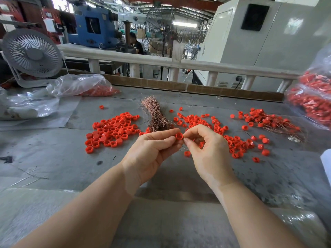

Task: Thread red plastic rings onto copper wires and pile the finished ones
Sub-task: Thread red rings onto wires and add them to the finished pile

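Observation:
My left hand (152, 149) pinches a red plastic ring (179, 136) between thumb and fingers, above the grey table. My right hand (206, 147) meets it from the right, its thumb and forefinger pinching a thin copper wire (184, 149) just below the ring. Behind the hands lies a bundle of copper wires (155, 115). Loose red rings lie in a heap on the left (112, 130) and in a scatter on the right (215, 129). A pile of rings threaded on wires (268, 120) sits at the far right.
A white desk fan (32, 56) and clear plastic bags (77, 85) with red parts stand at the back left. A bulging bag of red wired parts (313, 97) fills the right edge. A cardboard strip and white railing (161, 61) bound the table's far side.

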`<state>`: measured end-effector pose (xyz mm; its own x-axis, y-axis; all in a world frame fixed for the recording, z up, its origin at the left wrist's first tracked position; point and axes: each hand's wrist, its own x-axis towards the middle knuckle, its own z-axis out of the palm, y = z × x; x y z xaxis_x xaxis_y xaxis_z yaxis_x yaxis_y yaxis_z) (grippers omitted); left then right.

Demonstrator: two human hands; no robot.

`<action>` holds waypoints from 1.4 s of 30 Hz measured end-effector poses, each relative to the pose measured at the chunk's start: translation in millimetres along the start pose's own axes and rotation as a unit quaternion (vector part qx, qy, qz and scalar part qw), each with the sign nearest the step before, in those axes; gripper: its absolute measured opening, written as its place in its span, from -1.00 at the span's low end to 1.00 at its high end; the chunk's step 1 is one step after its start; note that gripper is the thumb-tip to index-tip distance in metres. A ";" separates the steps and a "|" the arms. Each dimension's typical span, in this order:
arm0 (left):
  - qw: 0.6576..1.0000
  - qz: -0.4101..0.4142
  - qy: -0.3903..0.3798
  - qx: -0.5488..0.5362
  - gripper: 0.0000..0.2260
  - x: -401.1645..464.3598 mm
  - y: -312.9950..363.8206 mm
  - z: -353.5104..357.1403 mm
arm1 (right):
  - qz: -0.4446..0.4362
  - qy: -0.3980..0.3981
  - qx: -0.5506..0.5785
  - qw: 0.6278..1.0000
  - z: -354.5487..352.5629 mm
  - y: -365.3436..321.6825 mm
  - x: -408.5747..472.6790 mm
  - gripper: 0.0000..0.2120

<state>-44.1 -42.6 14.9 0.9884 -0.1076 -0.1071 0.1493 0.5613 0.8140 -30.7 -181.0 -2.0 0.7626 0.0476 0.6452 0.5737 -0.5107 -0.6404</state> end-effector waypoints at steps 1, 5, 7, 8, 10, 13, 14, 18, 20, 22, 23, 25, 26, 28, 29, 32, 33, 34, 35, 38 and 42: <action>1.000 0.001 0.001 0.000 -0.79 -0.1 0.0 0.4 | 0.002 -0.002 0.002 1.000 -0.2 -0.2 -0.1 -0.86; 1.000 0.001 0.008 -0.005 -0.82 -0.3 -0.1 1.2 | 0.009 -0.007 0.012 1.000 -1.0 -0.9 -0.8 -0.88; 1.000 0.001 0.009 -0.006 -0.82 -0.3 -0.3 1.3 | 0.010 -0.010 0.011 1.000 -1.3 -1.3 -0.9 -0.89; 1.000 0.000 0.009 -0.008 -0.83 -0.4 -0.4 1.2 | 0.011 -0.013 0.012 1.000 -1.5 -1.5 -0.9 -0.89; 1.000 -0.003 0.009 -0.014 -0.83 -0.3 -0.3 0.9 | 0.008 -0.016 0.005 1.000 -1.5 -1.8 -0.8 -0.90; 1.000 -0.008 0.005 -0.018 -0.81 -0.3 0.2 0.3 | 0.009 -0.015 0.002 1.000 -2.3 -2.3 -0.6 -0.89; 1.000 -0.009 0.002 -0.020 -0.80 -0.3 0.4 0.2 | 0.010 -0.015 0.004 1.000 -2.6 -2.3 -0.4 -0.89; 1.000 -0.013 -0.004 -0.028 -0.76 -0.5 0.8 0.2 | 0.010 -0.014 0.005 1.000 -2.9 -2.7 -0.5 -0.89; 0.999 -0.013 -0.002 -0.030 -0.76 -0.4 0.5 0.0 | 0.007 -0.014 0.008 1.000 -2.7 -2.6 -0.8 -0.89; 0.999 -0.013 0.002 -0.032 -0.78 -0.6 0.5 0.0 | 0.003 -0.014 0.005 1.000 -2.8 -2.8 -1.0 -0.89; 0.999 -0.012 0.003 -0.033 -0.79 -0.7 0.6 0.0 | 0.002 -0.013 0.004 1.000 -2.8 -2.7 -0.9 -0.89; 0.999 -0.012 0.005 -0.036 -0.79 -0.7 0.5 -0.1 | 0.001 -0.012 0.004 1.000 -2.8 -2.3 -0.8 -0.89; 0.999 -0.012 0.006 -0.037 -0.79 -0.5 0.4 -0.2 | 0.001 -0.011 0.006 1.000 -2.6 -2.0 -0.7 -0.88; 0.999 -0.011 0.006 -0.039 -0.79 0.1 0.4 -0.5 | 0.003 -0.010 0.011 1.000 -1.8 -1.4 -0.7 -0.88; 0.999 -0.012 0.006 -0.040 -0.79 0.3 0.5 -0.6 | 0.003 -0.010 0.012 1.000 -1.4 -1.0 -0.5 -0.88; 0.999 -0.015 -0.002 -0.041 -0.79 0.4 0.4 -0.9 | 0.008 -0.011 0.018 1.000 -0.4 0.5 -0.1 -0.88; 0.999 -0.016 -0.005 -0.041 -0.79 0.2 0.4 -1.0 | 0.009 -0.010 0.020 1.000 -0.3 0.9 0.1 -0.88; 0.999 -0.016 -0.007 -0.041 -0.80 0.2 0.4 -1.1 | 0.010 -0.009 0.021 1.000 -0.2 1.3 0.2 -0.87; 0.999 -0.016 -0.008 -0.041 -0.80 0.3 0.3 -1.2 | 0.011 -0.009 0.023 1.000 -0.2 1.6 0.1 -0.87; 0.999 -0.016 -0.007 -0.039 -0.80 1.0 -0.2 -1.4 | 0.025 -0.012 0.037 0.999 -0.1 1.9 0.3 -0.87; 0.999 -0.015 -0.015 -0.030 -0.81 0.0 -0.4 -1.6 | 0.042 -0.018 0.058 0.997 -0.6 2.0 0.2 -0.88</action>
<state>-44.2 -41.5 13.6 0.9823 -0.1488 -0.1133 0.1811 0.6052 0.7752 -29.6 -182.6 -2.9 0.8180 0.0415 0.5737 0.5372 -0.4118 -0.7361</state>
